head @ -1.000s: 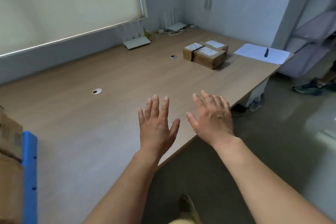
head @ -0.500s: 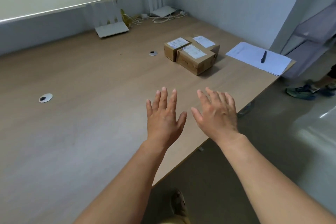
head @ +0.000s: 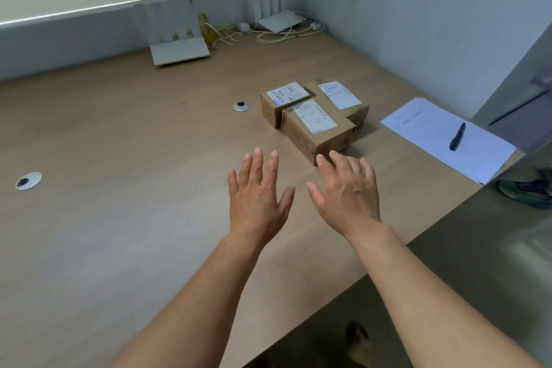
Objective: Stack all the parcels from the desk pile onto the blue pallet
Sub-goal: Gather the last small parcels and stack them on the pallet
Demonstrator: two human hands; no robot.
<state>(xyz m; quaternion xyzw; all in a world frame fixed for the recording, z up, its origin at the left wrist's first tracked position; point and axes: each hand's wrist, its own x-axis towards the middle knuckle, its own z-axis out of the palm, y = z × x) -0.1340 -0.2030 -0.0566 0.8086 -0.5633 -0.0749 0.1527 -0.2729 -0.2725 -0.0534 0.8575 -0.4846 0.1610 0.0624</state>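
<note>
Head view: three parcels sit bunched together on the surface, toward its far right; front parcel (head: 316, 131) nearest the hands, left-rear parcel (head: 283, 98) and right-rear parcel (head: 337, 95) touching it behind, all label-up and flat, none stacked on another. Left hand (head: 257, 197) and right hand (head: 346, 191) are both out over the surface (head: 119, 158), palms down; grip on each is spread, fingers straight, holding nothing. Right fingertips (head: 334, 157) are just beside the near lower corner of the front parcel; contact cannot be told from this angle; left hand is near but apart from it. Blue pallet is not in frame, so what is already stacked cannot be counted. Judgement: at least three carries' worth left, unless taken as a bunch; step in hand looks like the reach for the front parcel, with nothing lifted yet. Next move calls for one hand on each side of that parcel. Watch item: paper sheets (head: 442, 134) with a pen (head: 457, 136) lie just right of the pile, near the edge; a wide swing could drag them off.
</note>
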